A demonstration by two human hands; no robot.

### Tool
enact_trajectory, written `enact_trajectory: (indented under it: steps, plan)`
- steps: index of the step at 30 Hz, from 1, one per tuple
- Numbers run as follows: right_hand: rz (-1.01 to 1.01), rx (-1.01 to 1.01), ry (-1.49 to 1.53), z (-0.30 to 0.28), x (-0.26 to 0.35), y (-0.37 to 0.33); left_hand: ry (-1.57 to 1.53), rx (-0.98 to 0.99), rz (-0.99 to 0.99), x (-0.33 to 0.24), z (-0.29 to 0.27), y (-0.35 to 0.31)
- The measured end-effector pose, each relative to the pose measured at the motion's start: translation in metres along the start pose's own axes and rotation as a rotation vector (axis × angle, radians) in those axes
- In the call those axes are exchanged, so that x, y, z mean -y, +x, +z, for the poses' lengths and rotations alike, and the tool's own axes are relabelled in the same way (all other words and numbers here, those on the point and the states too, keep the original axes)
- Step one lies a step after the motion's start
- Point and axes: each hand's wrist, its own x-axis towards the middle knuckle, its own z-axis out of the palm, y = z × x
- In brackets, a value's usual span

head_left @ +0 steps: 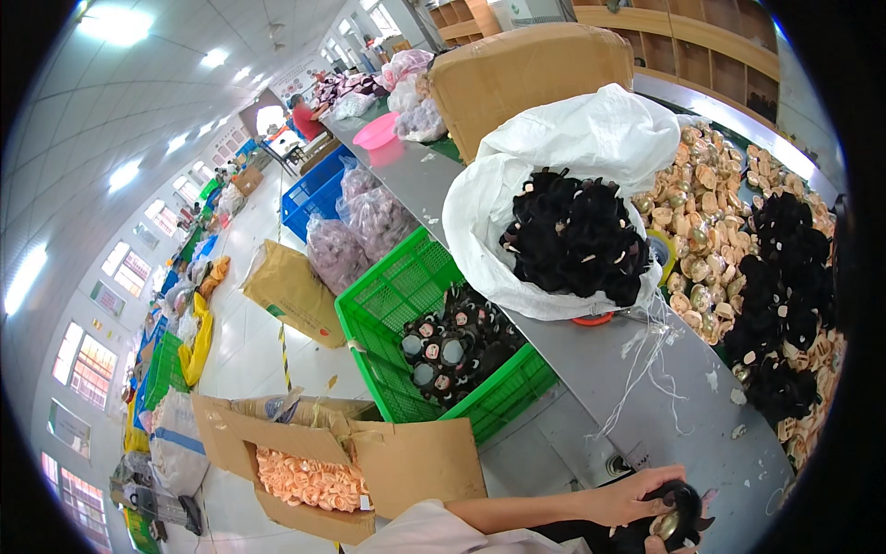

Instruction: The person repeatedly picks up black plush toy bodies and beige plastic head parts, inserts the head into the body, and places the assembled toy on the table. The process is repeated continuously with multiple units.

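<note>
Close to the bottom edge, my left hand [635,497] is closed on a black plush piece [685,506]. A shiny gold, rounded part [664,526] shows in its opening. Just below, a sliver of skin at the picture's edge seems to be my right hand [656,545]; its fingers are mostly cut off. Beyond the hands, a white woven sack [489,217] on the grey table [591,365] is filled with black plush pieces [577,235]. To the right lies a heap of peach and gold plastic parts [701,231], with more black plush pieces [775,295] on top.
Left of the table, a green crate [388,374] holds dark dolls. An open carton [420,462] with peach parts stands nearer. Behind are a brown sack [293,291], blue crates [314,198] and bags of purple stuff [355,222]. Loose white strings [637,369] hang over the table.
</note>
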Motion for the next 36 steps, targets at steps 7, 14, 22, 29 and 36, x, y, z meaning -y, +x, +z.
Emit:
enact_trajectory:
  steps: [7, 14, 22, 29, 36]
  plan:
    - [-0.294, 0.224, -0.03, 0.013, 0.034, -0.008, -0.328, 0.057, -0.043, 0.002, 0.013, -0.003]
    - [-0.321, 0.002, 0.166, 0.032, 0.03, -0.009, -0.148, 0.094, 0.105, -0.019, 0.015, 0.006]
    - [-0.548, -0.074, -0.084, 0.052, 0.02, 0.003, 0.138, -0.005, 0.222, -0.049, -0.018, -0.004]
    - [-0.966, 0.162, 0.029, 0.06, 0.08, 0.021, 0.164, -0.097, 0.29, -0.034, -0.006, -0.01]
    - [-1.006, 0.025, 0.092, 0.056, 0.084, 0.015, 0.175, -0.122, 0.246, -0.024, 0.001, -0.015]
